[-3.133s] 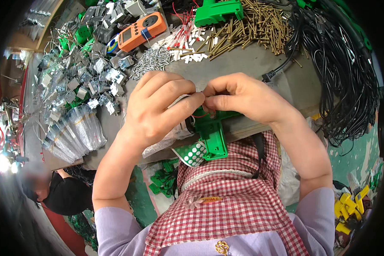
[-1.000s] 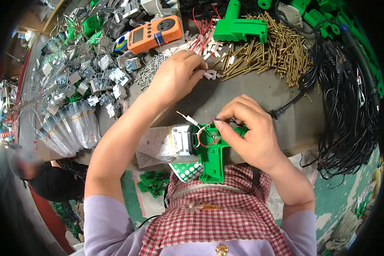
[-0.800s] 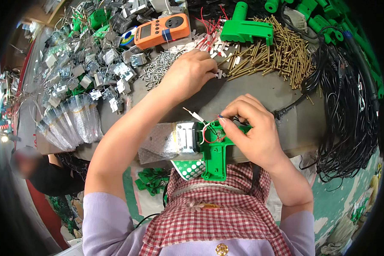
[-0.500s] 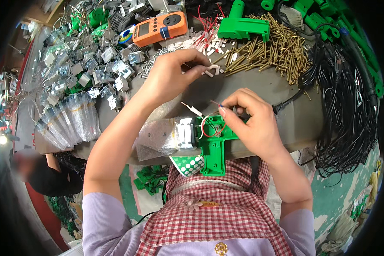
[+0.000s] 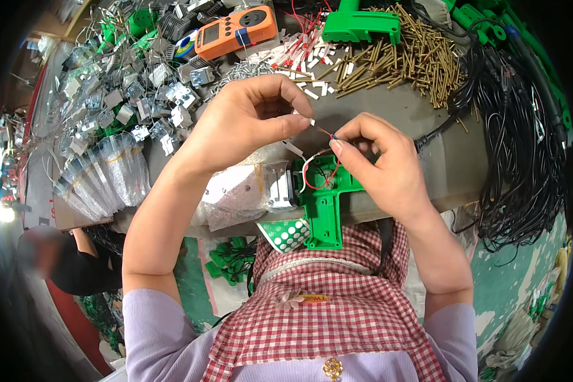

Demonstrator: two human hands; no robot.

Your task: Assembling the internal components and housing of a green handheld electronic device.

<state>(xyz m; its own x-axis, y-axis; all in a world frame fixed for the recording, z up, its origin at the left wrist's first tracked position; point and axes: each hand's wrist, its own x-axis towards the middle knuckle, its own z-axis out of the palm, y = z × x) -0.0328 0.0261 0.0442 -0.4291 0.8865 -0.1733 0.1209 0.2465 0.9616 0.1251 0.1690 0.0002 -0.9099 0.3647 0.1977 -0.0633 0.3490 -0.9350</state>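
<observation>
My left hand [image 5: 251, 121] pinches a small white sleeve [image 5: 312, 122] between thumb and forefinger. Close by on the right, my right hand [image 5: 388, 169] is closed on thin wires [image 5: 325, 132], whose bare ends point at the sleeve. These wires loop up, red and white, from an open green plastic housing half [image 5: 325, 219] at the table's near edge. Another white sleeve [image 5: 293, 149] sits on a wire to the left. Against the housing's left side lies a metal and black part [image 5: 283, 191], partly wrapped in bubble wrap [image 5: 235, 194].
Loose white sleeves [image 5: 312, 63] and brass-coloured screws [image 5: 401, 63] are heaped at the back. An orange multimeter [image 5: 235, 33] lies behind, near a green housing [image 5: 361, 27]. Metal parts [image 5: 134, 89] pile up left; black cables [image 5: 516, 159] hang right. Another person [image 5: 76, 261] is at far left.
My left hand has come away from the sleeve pile, nearer to me, with a white sleeve in its pinch. The right hand has raised the wire ends slightly.
</observation>
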